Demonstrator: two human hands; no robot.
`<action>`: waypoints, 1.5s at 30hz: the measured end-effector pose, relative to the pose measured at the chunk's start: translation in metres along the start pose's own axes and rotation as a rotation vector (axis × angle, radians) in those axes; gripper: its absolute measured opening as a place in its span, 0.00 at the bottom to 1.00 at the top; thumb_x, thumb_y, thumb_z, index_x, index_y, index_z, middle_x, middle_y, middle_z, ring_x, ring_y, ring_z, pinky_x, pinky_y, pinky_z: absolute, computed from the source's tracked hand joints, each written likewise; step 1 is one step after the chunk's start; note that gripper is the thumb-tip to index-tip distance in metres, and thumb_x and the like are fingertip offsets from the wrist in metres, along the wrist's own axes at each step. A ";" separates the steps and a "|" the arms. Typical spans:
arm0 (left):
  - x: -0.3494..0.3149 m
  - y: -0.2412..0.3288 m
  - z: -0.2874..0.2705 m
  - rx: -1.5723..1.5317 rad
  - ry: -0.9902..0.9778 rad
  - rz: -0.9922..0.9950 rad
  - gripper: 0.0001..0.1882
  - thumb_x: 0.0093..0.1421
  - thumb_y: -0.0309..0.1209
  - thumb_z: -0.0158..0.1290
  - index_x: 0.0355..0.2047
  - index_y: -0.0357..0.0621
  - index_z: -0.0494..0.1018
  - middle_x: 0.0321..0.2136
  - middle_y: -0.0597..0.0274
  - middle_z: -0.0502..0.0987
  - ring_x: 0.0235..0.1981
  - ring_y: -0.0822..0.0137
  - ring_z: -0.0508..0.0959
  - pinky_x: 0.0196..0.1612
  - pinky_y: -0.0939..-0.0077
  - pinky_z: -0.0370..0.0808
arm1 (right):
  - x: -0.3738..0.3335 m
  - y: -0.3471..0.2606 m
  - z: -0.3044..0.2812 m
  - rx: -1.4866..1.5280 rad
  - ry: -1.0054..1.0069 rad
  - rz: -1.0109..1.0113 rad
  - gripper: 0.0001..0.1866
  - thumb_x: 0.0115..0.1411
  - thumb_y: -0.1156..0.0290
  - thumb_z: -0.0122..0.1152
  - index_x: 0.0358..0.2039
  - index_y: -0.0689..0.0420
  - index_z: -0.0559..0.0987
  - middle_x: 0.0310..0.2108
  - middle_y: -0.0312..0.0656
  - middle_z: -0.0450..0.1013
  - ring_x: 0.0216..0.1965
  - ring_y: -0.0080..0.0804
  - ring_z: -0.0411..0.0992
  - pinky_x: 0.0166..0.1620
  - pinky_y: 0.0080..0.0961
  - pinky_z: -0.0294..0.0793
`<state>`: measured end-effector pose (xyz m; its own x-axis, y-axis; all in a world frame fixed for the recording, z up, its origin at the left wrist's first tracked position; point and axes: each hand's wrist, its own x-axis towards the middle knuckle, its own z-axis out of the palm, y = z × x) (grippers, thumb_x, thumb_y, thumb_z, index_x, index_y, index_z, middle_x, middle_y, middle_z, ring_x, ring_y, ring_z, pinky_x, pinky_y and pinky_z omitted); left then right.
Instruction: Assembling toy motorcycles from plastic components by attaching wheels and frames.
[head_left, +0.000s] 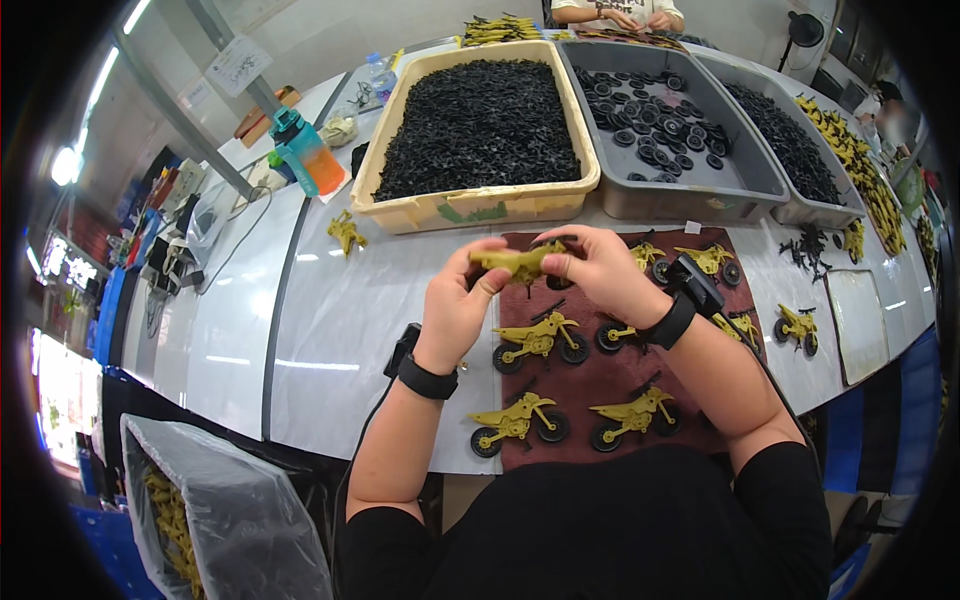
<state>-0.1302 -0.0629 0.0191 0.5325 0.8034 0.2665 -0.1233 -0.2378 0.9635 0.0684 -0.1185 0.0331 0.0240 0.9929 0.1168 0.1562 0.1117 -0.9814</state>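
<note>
Above a dark red cloth [575, 395], I hold a yellow toy motorcycle [518, 264] between both hands. Thumb and fingers of my left hand [452, 305] grip one end of it. My right hand [610, 280] pinches the other end, close to a dark part under the fingers. My fingers hide some of the toy, so I cannot tell if it has wheels. Several yellow toy motorcycles with black wheels and handlebars stand or lean on the cloth, one [540, 340] just below my hands and another [518, 422] nearer to me.
Beyond the cloth stand a cream tub [475, 207] of small black parts, a grey tub [690, 200] with black wheels and another grey tub [815, 208]. A yellow body [346, 233] and a bottle [308, 155] are at left. A plastic-lined bin [240, 490] holds yellow pieces. A co-worker's hands [640, 20] show far off.
</note>
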 end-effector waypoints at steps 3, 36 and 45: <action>0.001 0.008 -0.002 -0.069 0.044 0.072 0.30 0.55 0.34 0.62 0.56 0.40 0.66 0.54 0.53 0.70 0.51 0.64 0.73 0.52 0.70 0.70 | 0.006 0.006 -0.007 0.335 0.097 0.170 0.17 0.64 0.62 0.57 0.39 0.68 0.77 0.33 0.39 0.76 0.28 0.18 0.71 0.32 0.17 0.70; -0.028 0.046 0.020 0.596 0.138 0.424 0.14 0.49 0.30 0.64 0.38 0.49 0.80 0.29 0.67 0.81 0.28 0.71 0.78 0.36 0.76 0.64 | -0.032 -0.012 0.005 -0.151 -0.063 -0.442 0.22 0.53 0.90 0.54 0.49 0.62 0.73 0.45 0.45 0.72 0.42 0.30 0.76 0.43 0.24 0.79; -0.038 0.061 0.025 0.673 0.200 0.462 0.13 0.48 0.30 0.65 0.35 0.44 0.81 0.28 0.65 0.81 0.25 0.69 0.77 0.36 0.76 0.67 | -0.047 -0.026 0.020 0.071 0.002 -0.296 0.13 0.58 0.81 0.58 0.44 0.63 0.75 0.42 0.39 0.74 0.41 0.23 0.73 0.45 0.19 0.74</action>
<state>-0.1364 -0.1215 0.0674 0.3848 0.6116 0.6912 0.2675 -0.7907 0.5507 0.0437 -0.1672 0.0497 -0.0099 0.9166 0.3998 0.0873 0.3991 -0.9128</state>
